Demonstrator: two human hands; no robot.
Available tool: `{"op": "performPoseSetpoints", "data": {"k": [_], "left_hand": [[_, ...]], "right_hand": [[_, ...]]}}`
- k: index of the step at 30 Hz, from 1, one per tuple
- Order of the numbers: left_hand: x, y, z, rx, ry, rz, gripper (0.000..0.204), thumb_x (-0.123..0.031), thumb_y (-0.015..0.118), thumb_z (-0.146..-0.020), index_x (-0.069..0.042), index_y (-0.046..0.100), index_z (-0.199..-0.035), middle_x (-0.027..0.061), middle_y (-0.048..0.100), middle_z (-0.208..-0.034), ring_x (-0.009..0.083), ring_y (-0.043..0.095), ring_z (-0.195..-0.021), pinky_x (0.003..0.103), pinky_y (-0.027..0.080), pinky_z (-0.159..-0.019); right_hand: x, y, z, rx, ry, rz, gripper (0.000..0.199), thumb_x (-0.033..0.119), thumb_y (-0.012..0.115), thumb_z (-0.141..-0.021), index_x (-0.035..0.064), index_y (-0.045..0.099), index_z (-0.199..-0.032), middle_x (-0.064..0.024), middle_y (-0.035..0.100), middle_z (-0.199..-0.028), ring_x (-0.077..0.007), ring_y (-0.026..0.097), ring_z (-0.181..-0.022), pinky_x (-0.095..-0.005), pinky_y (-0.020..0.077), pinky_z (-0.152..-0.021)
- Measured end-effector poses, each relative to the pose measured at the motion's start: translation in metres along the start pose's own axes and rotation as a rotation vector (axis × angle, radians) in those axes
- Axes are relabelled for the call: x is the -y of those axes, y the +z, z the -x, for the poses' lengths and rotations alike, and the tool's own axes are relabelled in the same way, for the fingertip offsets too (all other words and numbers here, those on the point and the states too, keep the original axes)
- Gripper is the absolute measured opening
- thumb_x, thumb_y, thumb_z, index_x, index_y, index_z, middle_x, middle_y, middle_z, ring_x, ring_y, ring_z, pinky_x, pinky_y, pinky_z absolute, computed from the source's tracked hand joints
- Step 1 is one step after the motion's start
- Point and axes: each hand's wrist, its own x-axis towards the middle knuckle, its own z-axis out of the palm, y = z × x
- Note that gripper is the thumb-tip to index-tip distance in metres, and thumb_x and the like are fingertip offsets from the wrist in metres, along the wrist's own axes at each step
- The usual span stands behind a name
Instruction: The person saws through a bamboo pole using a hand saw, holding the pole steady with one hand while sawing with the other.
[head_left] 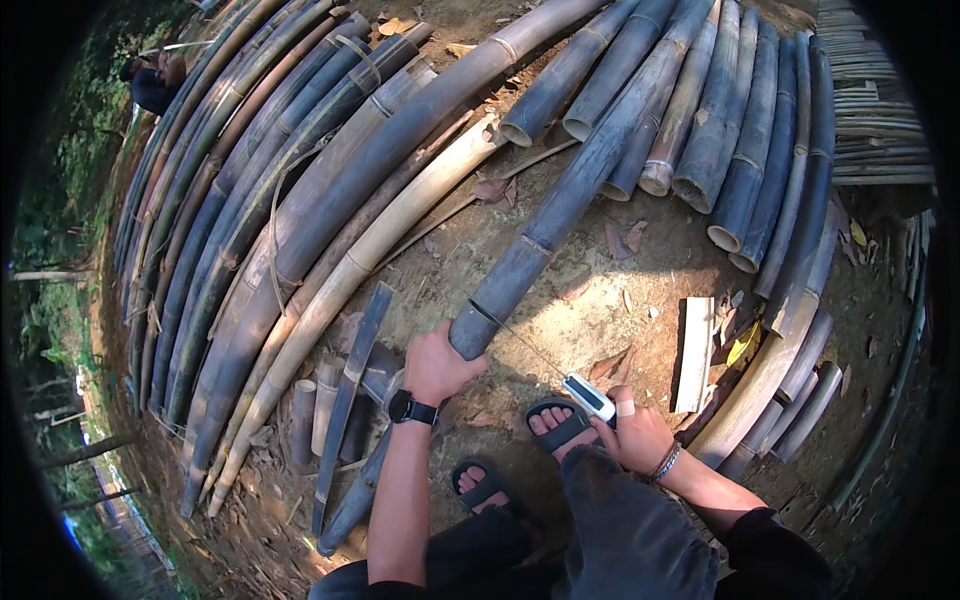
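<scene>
My left hand (438, 368), with a dark watch on its wrist, is closed round the near end of a long grey-brown bamboo pole (535, 240). The pole slants away to the upper right, over other poles. My right hand (637, 432) grips the white-and-dark handle of a hand saw (590, 398). The saw's thin blade reaches up and left to the pole, where a dark cut line shows just beyond my left hand. Whatever supports the pole's near end is partly hidden by my left hand and arm.
Many long bamboo poles (340, 240) lie stacked on the left. More bamboo poles (720, 150) fan out at the far right. A split bamboo piece (694, 350) lies on the dirt, beside short cut lengths (800, 410). My sandalled feet (560, 425) are close below the saw. Another person (158, 82) is far left.
</scene>
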Motion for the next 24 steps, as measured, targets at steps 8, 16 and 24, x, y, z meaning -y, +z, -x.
{"op": "performPoseSetpoints", "data": {"k": [8, 16, 24], "left_hand": [[0.007, 0.004, -0.002, 0.024, -0.001, 0.030, 0.063, -0.042, 0.077, -0.060, 0.007, 0.067, -0.100, 0.0296, 0.068, -0.079, 0.0417, 0.069, -0.078, 0.046, 0.056, -0.077], [0.013, 0.003, 0.000, -0.013, 0.024, 0.053, 0.062, -0.041, 0.076, -0.061, 0.006, 0.067, -0.100, 0.0290, 0.068, -0.079, 0.0419, 0.069, -0.077, 0.047, 0.056, -0.077], [0.006, 0.011, 0.003, -0.087, 0.023, 0.029, 0.058, -0.041, 0.077, -0.059, 0.005, 0.068, -0.096, 0.0275, 0.067, -0.076, 0.0410, 0.069, -0.075, 0.046, 0.056, -0.075]], "right_hand": [[-0.008, 0.008, 0.018, -0.022, 0.060, -0.118, 0.043, 0.024, 0.066, -0.092, -0.0005, 0.043, -0.118, -0.0267, 0.065, -0.075, -0.0455, 0.066, -0.066, -0.0527, 0.0527, -0.058], [0.003, 0.009, 0.007, -0.027, 0.045, -0.083, 0.043, 0.025, 0.065, -0.093, -0.0002, 0.040, -0.118, -0.0268, 0.065, -0.076, -0.0460, 0.066, -0.067, -0.0537, 0.0521, -0.058], [0.023, 0.017, -0.024, 0.034, 0.030, 0.104, 0.043, 0.031, 0.060, -0.096, -0.0015, 0.040, -0.115, -0.0251, 0.066, -0.072, -0.0452, 0.065, -0.061, -0.0537, 0.0523, -0.054]]}}
